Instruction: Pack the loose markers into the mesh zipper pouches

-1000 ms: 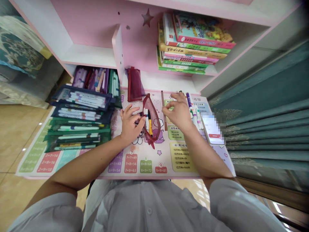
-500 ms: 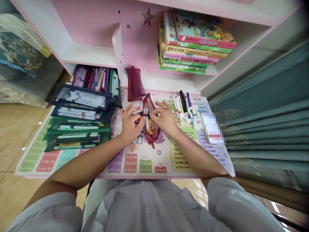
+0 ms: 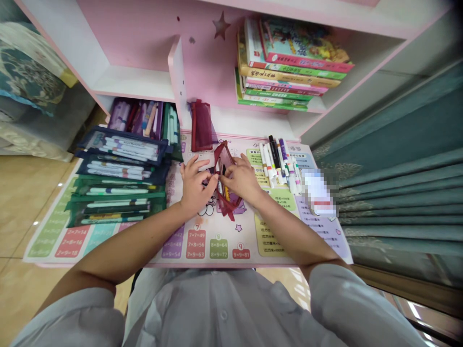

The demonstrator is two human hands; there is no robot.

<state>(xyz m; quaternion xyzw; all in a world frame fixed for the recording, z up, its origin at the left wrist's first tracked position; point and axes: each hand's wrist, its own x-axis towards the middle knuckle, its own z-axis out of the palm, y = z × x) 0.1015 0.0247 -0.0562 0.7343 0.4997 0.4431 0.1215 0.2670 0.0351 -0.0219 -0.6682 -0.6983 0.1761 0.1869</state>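
Red mesh pouch (image 3: 224, 193) lies between both hands (image 3: 196, 185) (image 3: 242, 181).

The left hand (image 3: 197, 185) lay curled, the right hand (image 3: 242, 182) angled in just beside it, fingers bent downward, with the left forearm (image 3: 133, 241) and right forearm (image 3: 289, 231) reaching forward.

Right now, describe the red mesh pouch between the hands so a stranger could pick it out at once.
On the desk's times-table mat, look at the middle, near the back. The dark red mesh pouch sits between the left hand and the right hand. Unlike the flat red pouch behind it, this one gapes open, with markers showing inside.
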